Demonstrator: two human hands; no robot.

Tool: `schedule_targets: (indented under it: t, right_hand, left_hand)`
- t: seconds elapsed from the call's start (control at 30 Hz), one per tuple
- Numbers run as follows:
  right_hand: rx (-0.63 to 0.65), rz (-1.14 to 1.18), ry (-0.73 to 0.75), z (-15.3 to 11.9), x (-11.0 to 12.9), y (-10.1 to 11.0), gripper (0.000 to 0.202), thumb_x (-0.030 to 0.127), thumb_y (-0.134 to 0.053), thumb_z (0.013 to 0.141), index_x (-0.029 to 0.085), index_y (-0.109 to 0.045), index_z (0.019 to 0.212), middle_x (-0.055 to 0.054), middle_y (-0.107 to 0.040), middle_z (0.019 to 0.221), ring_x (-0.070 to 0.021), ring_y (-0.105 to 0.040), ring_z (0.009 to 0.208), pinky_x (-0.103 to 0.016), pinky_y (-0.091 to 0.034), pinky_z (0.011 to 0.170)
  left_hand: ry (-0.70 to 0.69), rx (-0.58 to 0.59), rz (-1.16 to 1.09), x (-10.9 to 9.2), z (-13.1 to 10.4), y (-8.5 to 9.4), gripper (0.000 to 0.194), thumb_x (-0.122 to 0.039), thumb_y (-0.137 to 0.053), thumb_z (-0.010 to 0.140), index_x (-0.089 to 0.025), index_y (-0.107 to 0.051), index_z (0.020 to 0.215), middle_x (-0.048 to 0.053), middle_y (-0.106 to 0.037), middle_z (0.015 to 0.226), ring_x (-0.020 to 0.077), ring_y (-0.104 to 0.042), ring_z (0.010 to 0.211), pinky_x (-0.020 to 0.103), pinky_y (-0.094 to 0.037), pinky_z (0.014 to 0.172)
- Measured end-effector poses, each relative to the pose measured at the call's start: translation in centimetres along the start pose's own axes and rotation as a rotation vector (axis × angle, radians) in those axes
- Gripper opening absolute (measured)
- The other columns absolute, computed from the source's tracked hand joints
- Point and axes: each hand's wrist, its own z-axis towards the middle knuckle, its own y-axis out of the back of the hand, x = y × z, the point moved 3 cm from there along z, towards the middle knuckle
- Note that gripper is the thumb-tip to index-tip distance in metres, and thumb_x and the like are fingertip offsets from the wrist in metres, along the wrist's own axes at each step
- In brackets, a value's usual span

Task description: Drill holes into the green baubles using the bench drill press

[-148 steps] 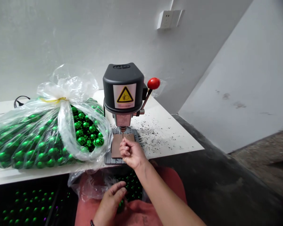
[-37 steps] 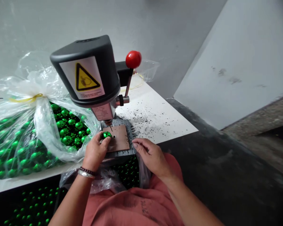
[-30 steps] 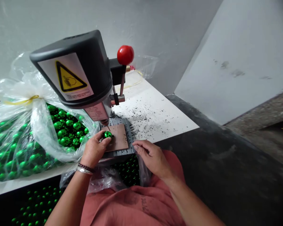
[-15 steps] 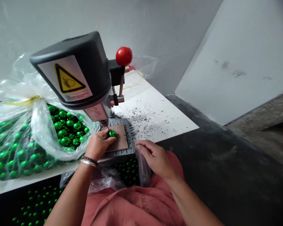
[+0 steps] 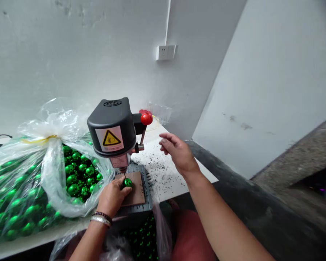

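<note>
My left hand [image 5: 114, 194] grips a shiny green ball [image 5: 128, 182] between thumb and fingers on a brown board [image 5: 137, 188]. Directly above the ball is the bit of a black drill press [image 5: 111, 127]; whether it touches the ball cannot be made out. The board lies on the press's grey base [image 5: 148, 199]. My right hand [image 5: 178, 150] is raised over the table, right of the press, with its fingers curled and nothing visible in them. Its nearest object is the red-knobbed lever [image 5: 146, 118], which it does not touch.
A clear plastic bag [image 5: 53, 174] full of green balls lies open to the left of the press. Dark shavings are scattered over the white table [image 5: 176, 181]. More green balls [image 5: 142, 235] show below the table's front edge. A socket [image 5: 165, 52] is on the wall.
The view has tilted up, bringing the wall socket in. My right hand has risen from beside the base towards the lever. My left hand still holds the ball under the bit.
</note>
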Motion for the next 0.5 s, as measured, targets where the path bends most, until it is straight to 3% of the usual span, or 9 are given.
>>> schedule_targets:
  t: [0.13, 0.27, 0.5]
  right_hand:
    - [0.065, 0.084, 0.021, 2.9, 2.4, -2.2, 0.048, 0.055, -0.046, 0.078, 0.019, -0.055, 0.109, -0.006, -0.061, 0.090, -0.0082, -0.055, 0.067, -0.020, -0.043, 0.054]
    - [0.032, 0.088, 0.044, 4.1, 3.5, -3.6, 0.051, 0.056, -0.046, 0.078, 0.021, -0.050, 0.115, -0.007, -0.060, 0.093, -0.0081, -0.055, 0.066, -0.019, -0.040, 0.052]
    - [0.031, 0.026, 0.121, 5.4, 3.5, -4.8, 0.038, 0.052, -0.044, 0.080, 0.019, -0.057, 0.092, 0.000, -0.056, 0.070, -0.0054, -0.048, 0.055, -0.020, -0.037, 0.051]
  left_hand:
    - [-0.003, -0.011, 0.008, -0.2, -0.2, 0.1, 0.049, -0.039, -0.053, 0.078, -0.018, -0.056, 0.121, 0.011, -0.056, 0.127, 0.0242, -0.055, 0.112, 0.033, -0.040, 0.093]
    - [0.000, -0.024, 0.021, -0.2, -0.3, 0.1, 0.048, -0.039, -0.053, 0.078, -0.018, -0.056, 0.121, 0.011, -0.057, 0.127, 0.0248, -0.057, 0.110, 0.034, -0.041, 0.092]
    - [-0.020, -0.030, 0.016, -0.1, -0.4, 0.1, 0.049, -0.039, -0.053, 0.077, -0.018, -0.057, 0.121, 0.010, -0.060, 0.122, 0.0254, -0.058, 0.108, 0.034, -0.042, 0.091]
